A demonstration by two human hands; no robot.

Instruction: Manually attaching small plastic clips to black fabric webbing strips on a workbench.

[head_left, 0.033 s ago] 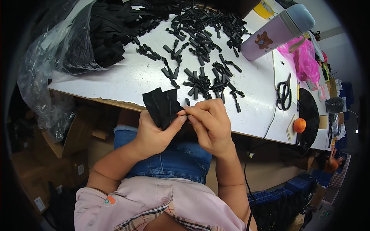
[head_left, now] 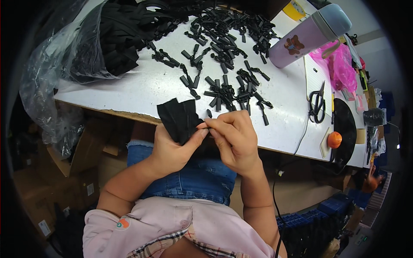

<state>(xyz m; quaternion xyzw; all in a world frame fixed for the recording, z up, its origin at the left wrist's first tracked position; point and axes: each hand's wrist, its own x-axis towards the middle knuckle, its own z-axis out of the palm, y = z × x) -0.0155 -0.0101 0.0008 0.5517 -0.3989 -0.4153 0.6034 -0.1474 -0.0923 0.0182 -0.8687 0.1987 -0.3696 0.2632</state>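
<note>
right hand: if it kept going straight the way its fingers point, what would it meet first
The right hand points left, so it would first meet the left hand's thumb and the black zipper bundle it pinches; they already look touching.

No change recorded: the earlier picture and this one were taken at the same moment. Left hand (head_left: pixel 172 148) and right hand (head_left: pixel 234 139) sit where they did at the bench (head_left: pixel 129 92) edge, fingertips meeting on the black zipper strips (head_left: pixel 177 118). Loose black zipper pieces (head_left: pixel 223 90), clear plastic bag (head_left: pixel 64 73), lilac bottle (head_left: pixel 307 36) and scissors (head_left: pixel 317 105) show no shift either.
</note>
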